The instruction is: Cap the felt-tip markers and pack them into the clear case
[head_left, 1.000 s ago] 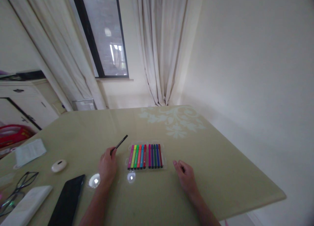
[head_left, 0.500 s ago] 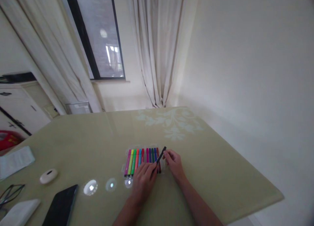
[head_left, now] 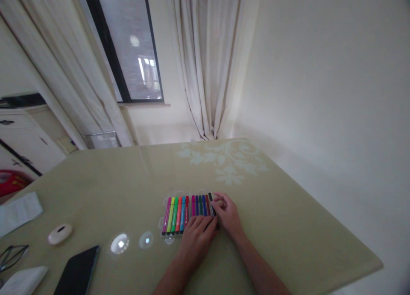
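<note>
Markers (head_left: 174,214) (slim, straight rods) line clear case (head_left: 160,223); left hand (head_left: 197,238) covers some.

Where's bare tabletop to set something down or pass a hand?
Bare: the table between the right hand and the right edge, and from the marker case to the far edge. Crowded: the case itself, left hand over it, and near left, with phone, glasses and white oval object.

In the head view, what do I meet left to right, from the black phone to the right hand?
Black phone, pink marker, yellow marker, green marker, orange marker, blue marker, red marker, five more markers, black marker, right hand.
</note>
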Motion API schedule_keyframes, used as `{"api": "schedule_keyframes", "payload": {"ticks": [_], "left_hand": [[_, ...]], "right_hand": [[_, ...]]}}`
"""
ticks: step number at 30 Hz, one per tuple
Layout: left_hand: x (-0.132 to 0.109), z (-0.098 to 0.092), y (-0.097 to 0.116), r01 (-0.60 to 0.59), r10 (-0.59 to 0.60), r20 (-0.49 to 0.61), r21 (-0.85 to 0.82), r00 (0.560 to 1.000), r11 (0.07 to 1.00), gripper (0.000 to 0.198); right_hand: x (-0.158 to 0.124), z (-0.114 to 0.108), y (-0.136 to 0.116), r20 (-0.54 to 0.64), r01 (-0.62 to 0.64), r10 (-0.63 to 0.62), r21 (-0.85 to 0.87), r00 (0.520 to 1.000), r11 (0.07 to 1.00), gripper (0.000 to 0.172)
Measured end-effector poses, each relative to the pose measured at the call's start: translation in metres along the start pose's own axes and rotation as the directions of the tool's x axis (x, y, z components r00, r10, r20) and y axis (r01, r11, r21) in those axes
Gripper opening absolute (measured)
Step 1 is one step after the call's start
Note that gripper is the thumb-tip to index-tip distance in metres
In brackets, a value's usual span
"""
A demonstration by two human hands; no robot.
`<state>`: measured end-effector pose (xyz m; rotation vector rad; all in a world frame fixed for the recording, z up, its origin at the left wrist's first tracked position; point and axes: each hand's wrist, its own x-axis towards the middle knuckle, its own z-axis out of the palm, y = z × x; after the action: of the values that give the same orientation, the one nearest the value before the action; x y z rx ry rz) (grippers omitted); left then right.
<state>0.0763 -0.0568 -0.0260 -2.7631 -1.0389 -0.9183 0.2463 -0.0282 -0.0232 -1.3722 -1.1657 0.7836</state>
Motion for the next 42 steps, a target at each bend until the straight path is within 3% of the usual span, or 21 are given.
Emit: {"api": "schedule_keyframes", "payload": {"ticks": [7,16,42], "left_hand": [[0.0008,0.0008,-0.0013,0.034,-0.034,-0.011,0.018,0.999,0.999,0.029],[-0.0002,-0.0023,-0.0007,0.02,-0.02,0.014,-0.02,1.0,1.0,0.03],[-0.0018,-0.0028,0.0046,0.124,-0.116,0.076,-0.119,0.99,0.985,0.035]], "right_hand": [[-0.0028,0.0024,-0.0051,0.053,0.176,-0.168,-0.231,0.984,0.957,0.017],[-0.0014,0.0033,-0.0069,0.034,0.183,-0.18,-0.249,0.983,0.951,0.029],[0.0022,0.0011,0.0006,0.021,0.162,-0.163,-0.268,0.986,0.95,0.025]]}}
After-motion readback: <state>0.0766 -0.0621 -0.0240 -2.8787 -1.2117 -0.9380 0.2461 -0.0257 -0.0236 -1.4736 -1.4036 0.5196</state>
